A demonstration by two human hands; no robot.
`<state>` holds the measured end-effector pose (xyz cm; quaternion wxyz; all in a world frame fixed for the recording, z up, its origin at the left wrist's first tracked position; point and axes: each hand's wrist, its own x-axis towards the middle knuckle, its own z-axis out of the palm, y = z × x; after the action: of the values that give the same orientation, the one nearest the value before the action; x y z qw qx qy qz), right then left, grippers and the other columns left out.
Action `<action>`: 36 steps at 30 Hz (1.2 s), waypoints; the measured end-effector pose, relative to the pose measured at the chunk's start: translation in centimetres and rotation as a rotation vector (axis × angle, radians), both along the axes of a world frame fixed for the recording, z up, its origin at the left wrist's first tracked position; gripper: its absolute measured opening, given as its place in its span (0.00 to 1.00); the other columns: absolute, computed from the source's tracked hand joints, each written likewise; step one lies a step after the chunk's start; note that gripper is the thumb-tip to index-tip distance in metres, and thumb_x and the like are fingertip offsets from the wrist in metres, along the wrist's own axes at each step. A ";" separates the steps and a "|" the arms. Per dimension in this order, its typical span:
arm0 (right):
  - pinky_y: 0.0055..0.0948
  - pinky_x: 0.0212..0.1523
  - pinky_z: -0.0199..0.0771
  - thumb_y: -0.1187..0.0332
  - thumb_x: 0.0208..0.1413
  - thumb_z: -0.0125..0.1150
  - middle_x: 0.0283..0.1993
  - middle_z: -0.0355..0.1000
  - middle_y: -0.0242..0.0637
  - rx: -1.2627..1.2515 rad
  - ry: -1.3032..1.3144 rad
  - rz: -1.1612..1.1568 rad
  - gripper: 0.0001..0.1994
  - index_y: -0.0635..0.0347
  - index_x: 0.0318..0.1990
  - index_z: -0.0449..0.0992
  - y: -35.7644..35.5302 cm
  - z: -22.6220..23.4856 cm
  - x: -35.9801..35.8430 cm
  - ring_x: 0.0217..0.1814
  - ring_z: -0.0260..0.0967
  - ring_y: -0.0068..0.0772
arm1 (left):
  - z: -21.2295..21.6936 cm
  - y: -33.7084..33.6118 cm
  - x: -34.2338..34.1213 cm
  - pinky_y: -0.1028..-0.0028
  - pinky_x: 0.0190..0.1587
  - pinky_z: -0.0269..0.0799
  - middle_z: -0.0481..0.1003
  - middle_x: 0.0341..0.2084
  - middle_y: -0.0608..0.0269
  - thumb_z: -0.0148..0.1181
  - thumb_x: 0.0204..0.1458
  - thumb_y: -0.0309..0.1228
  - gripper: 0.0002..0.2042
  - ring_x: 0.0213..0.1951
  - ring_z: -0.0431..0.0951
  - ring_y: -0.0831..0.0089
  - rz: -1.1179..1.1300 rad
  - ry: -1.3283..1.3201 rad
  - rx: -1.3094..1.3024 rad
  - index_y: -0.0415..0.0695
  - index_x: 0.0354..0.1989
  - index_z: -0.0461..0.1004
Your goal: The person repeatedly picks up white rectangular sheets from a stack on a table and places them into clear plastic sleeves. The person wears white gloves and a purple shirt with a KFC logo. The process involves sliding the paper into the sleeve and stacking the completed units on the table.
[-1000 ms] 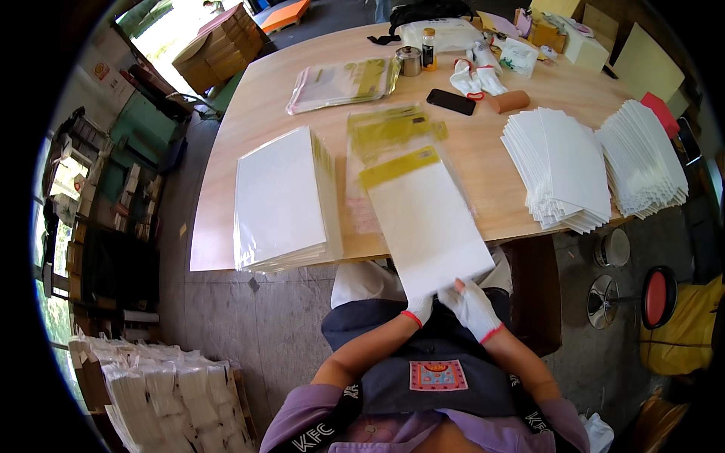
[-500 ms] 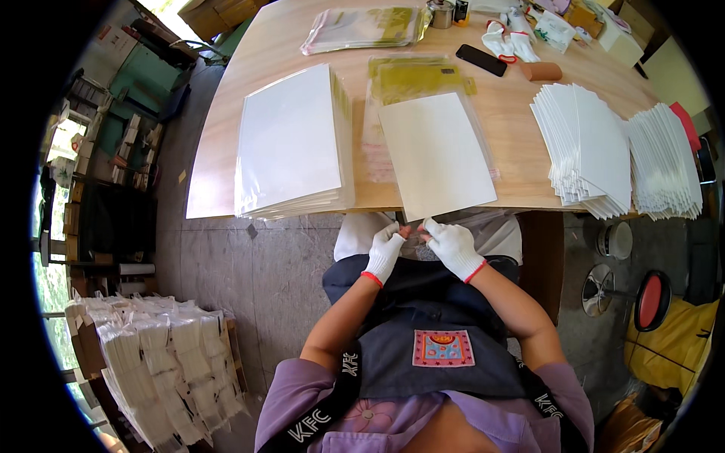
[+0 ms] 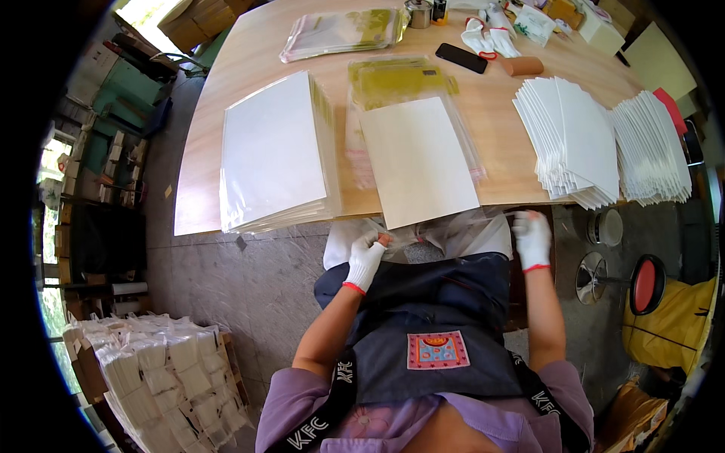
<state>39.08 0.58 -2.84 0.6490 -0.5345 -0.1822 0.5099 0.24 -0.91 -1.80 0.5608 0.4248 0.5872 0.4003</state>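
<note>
My left hand, in a white fingerless-style glove with a red cuff, is closed in a pinch at the table's front edge. Its fingertips meet thin clear plastic film that hangs over my lap. Farther right, my right hand, gloved alike, is also closed. A thin, see-through strip seems to run from its fingers back toward the film; its exact kind is unclear. Just above, a cream-white board lies at a slant on flat clear bags with gold-green print, its near corner jutting past the edge.
Left on the table stands a stack of white boards in clear sleeves. To the right are fanned white boards and a second pile. A phone, brown cylinder and spare gloves lie behind. Wrapped bundles stand lower left.
My hands were close together at the board's near corner. Now the right has swung well out to the right, and the left has shifted slightly left. The whole view has shifted a little.
</note>
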 end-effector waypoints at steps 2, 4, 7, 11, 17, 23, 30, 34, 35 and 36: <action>0.24 0.28 0.65 0.69 0.55 0.51 0.28 0.68 0.33 -0.352 -0.499 0.154 0.05 0.58 0.30 0.70 -3.8 -4.1 7.6 0.27 0.64 0.26 | 0.2 0.1 -0.4 0.80 0.30 0.67 0.75 0.22 0.65 0.56 0.54 0.34 0.11 0.26 0.71 0.83 -0.087 0.084 0.071 0.36 0.31 0.76; 0.35 0.44 0.75 0.68 0.50 0.53 0.36 0.74 0.45 -1.072 -1.659 0.723 0.07 0.61 0.33 0.74 -8.0 -2.0 8.7 0.41 0.74 0.40 | 0.3 -0.1 -1.1 0.80 0.30 0.66 0.75 0.21 0.65 0.55 0.54 0.34 0.12 0.27 0.70 0.84 -0.161 0.178 0.128 0.37 0.31 0.76; 0.40 0.46 0.72 0.61 0.49 0.54 0.42 0.74 0.46 -1.155 -1.593 1.535 0.14 0.57 0.41 0.76 -9.9 -0.1 8.3 0.48 0.71 0.45 | 0.2 -0.3 -1.3 0.73 0.29 0.69 0.75 0.29 0.62 0.61 0.45 0.27 0.08 0.27 0.74 0.71 -0.108 0.645 0.455 0.43 0.35 0.76; 0.43 0.35 0.70 0.57 0.46 0.59 0.36 0.74 0.41 -0.467 -1.661 0.851 0.17 0.55 0.41 0.73 -4.9 4.2 0.9 0.40 0.72 0.46 | 0.8 1.0 0.5 0.68 0.29 0.71 0.72 0.39 0.63 0.64 0.36 0.25 0.13 0.29 0.73 0.63 -0.125 0.954 0.959 0.49 0.34 0.75; 0.36 0.34 0.68 0.64 0.43 0.64 0.34 0.70 0.38 0.548 -1.711 0.483 0.11 0.56 0.31 0.70 1.6 9.4 -8.3 0.37 0.69 0.42 | 2.5 2.0 1.1 0.67 0.30 0.68 0.72 0.31 0.65 0.66 0.37 0.27 0.07 0.31 0.72 0.63 -0.155 0.890 1.020 0.47 0.24 0.73; 0.33 0.27 0.64 0.63 0.48 0.63 0.23 0.68 0.40 -0.030 -1.154 0.581 0.12 0.61 0.25 0.70 1.4 7.9 -9.8 0.25 0.67 0.38 | 0.2 -0.3 0.3 0.77 0.31 0.67 0.71 0.28 0.63 0.61 0.47 0.25 0.10 0.29 0.70 0.74 0.166 0.192 0.365 0.39 0.37 0.70; 0.20 0.14 0.57 0.71 0.51 0.62 0.14 0.62 0.27 -0.196 -0.606 0.300 0.10 0.57 0.24 0.65 -0.9 1.1 -0.4 0.13 0.57 0.18 | 0.0 -0.1 -0.9 0.77 0.39 0.70 0.71 0.41 0.59 0.56 0.51 0.23 0.20 0.37 0.73 0.74 0.218 -0.431 0.047 0.35 0.53 0.62; 0.36 0.28 0.69 0.59 0.44 0.67 0.26 0.71 0.39 -0.442 -1.511 0.822 0.14 0.56 0.31 0.71 -6.2 -3.3 10.8 0.30 0.72 0.34 | 4.0 1.0 -1.4 0.72 0.39 0.73 0.70 0.46 0.58 0.53 0.52 0.23 0.23 0.40 0.74 0.71 0.161 -0.600 -0.070 0.33 0.57 0.59; 0.40 0.32 0.70 0.56 0.42 0.66 0.31 0.72 0.43 -0.728 -1.865 1.064 0.17 0.57 0.34 0.71 -6.4 -0.9 9.5 0.35 0.72 0.39 | 4.6 1.1 -1.8 0.71 0.37 0.74 0.70 0.46 0.57 0.52 0.52 0.22 0.23 0.39 0.74 0.72 0.148 -0.621 -0.064 0.35 0.57 0.59; 0.44 0.37 0.70 0.53 0.40 0.66 0.36 0.73 0.47 -1.032 -2.224 1.280 0.21 0.58 0.36 0.72 -6.0 2.9 7.8 0.41 0.72 0.45 | 5.1 1.1 -2.3 0.71 0.37 0.74 0.70 0.46 0.57 0.53 0.52 0.22 0.22 0.38 0.74 0.72 0.146 -0.602 -0.093 0.37 0.58 0.60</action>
<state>46.84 -5.38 0.02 -0.4502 -0.6578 -0.6029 0.0350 -2.10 0.17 3.26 0.6982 0.2177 0.4414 0.5199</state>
